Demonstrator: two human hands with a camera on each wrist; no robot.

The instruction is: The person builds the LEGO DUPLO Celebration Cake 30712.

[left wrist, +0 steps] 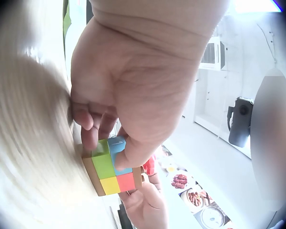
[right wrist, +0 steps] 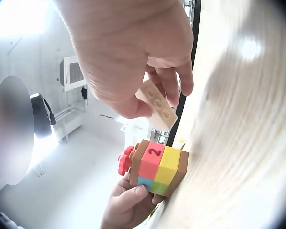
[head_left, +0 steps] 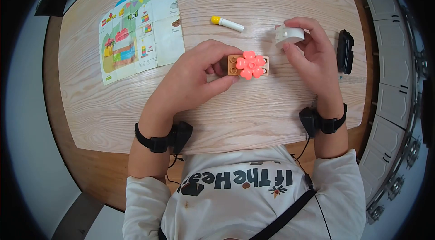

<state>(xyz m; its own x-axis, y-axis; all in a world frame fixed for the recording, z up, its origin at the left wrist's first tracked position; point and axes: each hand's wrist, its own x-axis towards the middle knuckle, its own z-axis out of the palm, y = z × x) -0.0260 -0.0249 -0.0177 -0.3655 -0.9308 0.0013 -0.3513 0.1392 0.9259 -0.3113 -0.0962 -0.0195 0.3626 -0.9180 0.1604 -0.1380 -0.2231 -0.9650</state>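
Note:
My left hand (head_left: 188, 74) holds a stack of toy building bricks (head_left: 233, 62) on the table, thumb on one side and fingers on the other. In the left wrist view the stack's green brick (left wrist: 103, 164), along with blue, yellow and red ones, lies between brown layers. The red brick (right wrist: 153, 161) carries a "2" in the right wrist view. A coral flower piece (head_left: 252, 65) sits on top, brown studs showing beside it. My right hand (head_left: 319, 58) pinches a white curved brick (head_left: 290, 35) between thumb and fingers, raised to the right of the stack.
Beyond the stack lies a white stick-shaped piece with a yellow end (head_left: 228, 24). A creased instruction sheet (head_left: 163, 27) is spread at the far left of the wooden table (head_left: 204, 122). Near the right edge rests a black case (head_left: 345, 52).

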